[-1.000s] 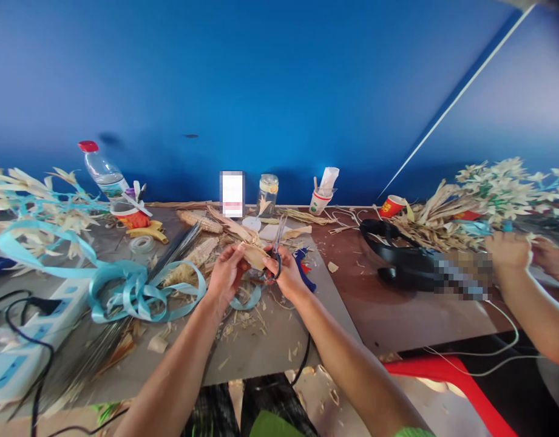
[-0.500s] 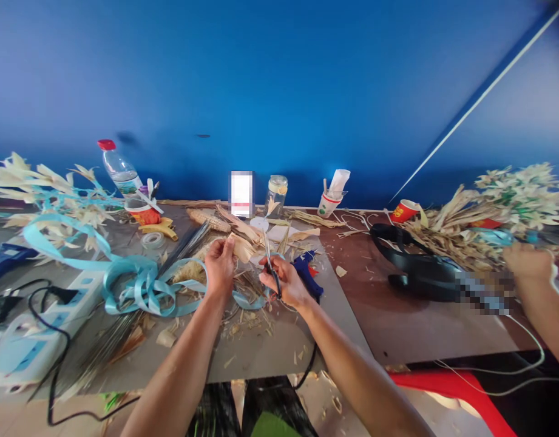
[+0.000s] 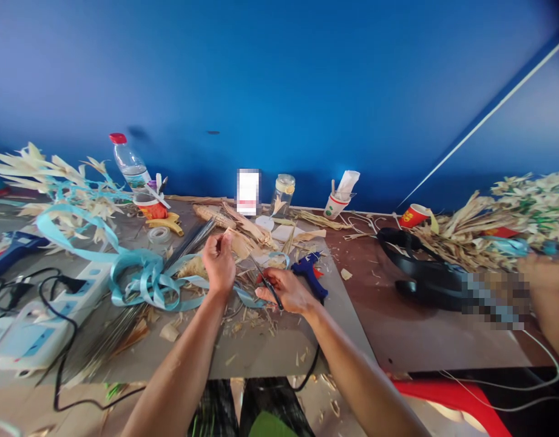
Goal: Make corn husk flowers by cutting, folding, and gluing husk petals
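Note:
My left hand [image 3: 220, 263] is closed around a piece of dried corn husk [image 3: 238, 244], held just above the grey board [image 3: 261, 349]. My right hand [image 3: 284, 291] grips a pair of small scissors [image 3: 266, 284], lowered near the board with the blades pointing up-left toward the husk. The two hands are a short way apart. A blue glue gun [image 3: 309, 273] lies right beside my right hand. Corn cobs [image 3: 208, 215] and husk scraps lie behind the hands.
Light blue ribbon [image 3: 142, 280] loops at the left beside thin wires, a power strip [image 3: 37, 328] and cables. At the back stand a water bottle [image 3: 128, 162], a jar [image 3: 283, 193] and paper cups [image 3: 338, 203]. Another person's hand [image 3: 541, 276] works among husk flowers at right, near a black headset [image 3: 420, 267].
My hands have drawn apart. The right hand lowered the scissors away from the husk toward the board, while the left kept the husk and moved slightly left.

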The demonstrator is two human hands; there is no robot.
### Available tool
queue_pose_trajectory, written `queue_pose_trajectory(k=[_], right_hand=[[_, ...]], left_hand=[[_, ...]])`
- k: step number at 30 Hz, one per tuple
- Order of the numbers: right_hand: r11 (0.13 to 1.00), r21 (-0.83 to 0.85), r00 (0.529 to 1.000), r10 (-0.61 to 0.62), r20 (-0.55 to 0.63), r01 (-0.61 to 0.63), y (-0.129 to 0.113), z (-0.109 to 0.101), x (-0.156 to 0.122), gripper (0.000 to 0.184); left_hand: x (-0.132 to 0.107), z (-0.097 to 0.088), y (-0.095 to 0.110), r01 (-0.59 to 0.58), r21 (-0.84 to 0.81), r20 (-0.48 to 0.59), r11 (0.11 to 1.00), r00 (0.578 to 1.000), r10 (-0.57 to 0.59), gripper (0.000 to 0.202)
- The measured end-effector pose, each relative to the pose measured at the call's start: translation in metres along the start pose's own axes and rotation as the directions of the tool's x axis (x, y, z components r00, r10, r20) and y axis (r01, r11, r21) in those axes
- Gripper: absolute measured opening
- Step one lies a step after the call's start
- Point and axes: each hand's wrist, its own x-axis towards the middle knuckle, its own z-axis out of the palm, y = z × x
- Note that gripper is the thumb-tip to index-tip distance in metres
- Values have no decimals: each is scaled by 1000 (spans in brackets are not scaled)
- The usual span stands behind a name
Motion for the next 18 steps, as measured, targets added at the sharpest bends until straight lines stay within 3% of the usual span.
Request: queue_pose_trajectory(k=[5,18], right_hand=[[999,53,1000,-3,2,3,2,1,2,35],[996,88,1000,22,0,-21,-1,5,2,36]], left_hand=[[-2,3,0,-155,140,-17,978,987,159,22],[-2,5,-3,-131,150,3,980,991,132,22]])
